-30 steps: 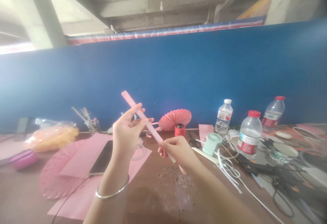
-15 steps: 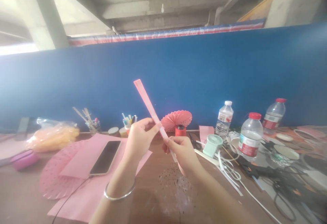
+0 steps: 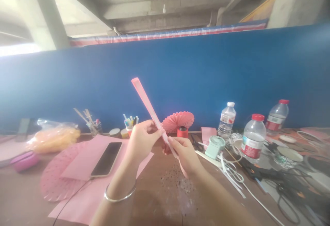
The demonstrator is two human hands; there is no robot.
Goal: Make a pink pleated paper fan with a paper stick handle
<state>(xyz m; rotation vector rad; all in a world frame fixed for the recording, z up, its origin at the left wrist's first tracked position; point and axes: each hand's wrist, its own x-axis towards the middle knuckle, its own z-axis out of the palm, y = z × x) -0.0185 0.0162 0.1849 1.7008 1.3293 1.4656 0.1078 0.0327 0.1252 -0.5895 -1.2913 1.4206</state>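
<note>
A narrow strip of folded pink paper (image 3: 145,99) slants up to the left above the table. My left hand (image 3: 142,138) pinches it near the middle between thumb and fingers. Lower down, my right hand (image 3: 183,150) grips the same paper close to its bottom end, the thumb lying along it. Behind the hands, a pleated pink paper fan (image 3: 178,121) stands spread by a red spool-like object (image 3: 182,132). Small dark specks lie on the brown table (image 3: 157,188) below the hands.
Left are pink paper sheets (image 3: 77,162), a phone (image 3: 107,159), a pleated paper (image 3: 55,181), a plastic bag (image 3: 54,136) and a pen cup (image 3: 129,124). Right are a mint handheld fan (image 3: 215,147), white cables (image 3: 233,171), bottles (image 3: 254,138) and a patterned bowl (image 3: 287,157). A blue partition (image 3: 103,81) stands behind.
The folded paper's top end has shifted slightly up and left. My right hand's thumb now lies straighter along the paper. The things on the table are unchanged.
</note>
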